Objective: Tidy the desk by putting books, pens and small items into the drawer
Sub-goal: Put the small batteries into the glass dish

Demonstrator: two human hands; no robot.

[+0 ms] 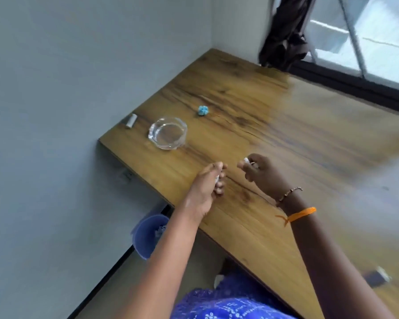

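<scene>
You can read no text, label, brand or number anywhere here; the small things on the table [274, 116] are too blurred to show any print.

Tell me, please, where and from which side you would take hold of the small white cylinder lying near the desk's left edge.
I would pinch the white cylinder across its middle, coming from above. It lies flat on the desk with its long sides bare, apart from the glass dish. It sits close to the desk edge, so a sideways approach might roll it off. Both hands already hold small white items.
</scene>
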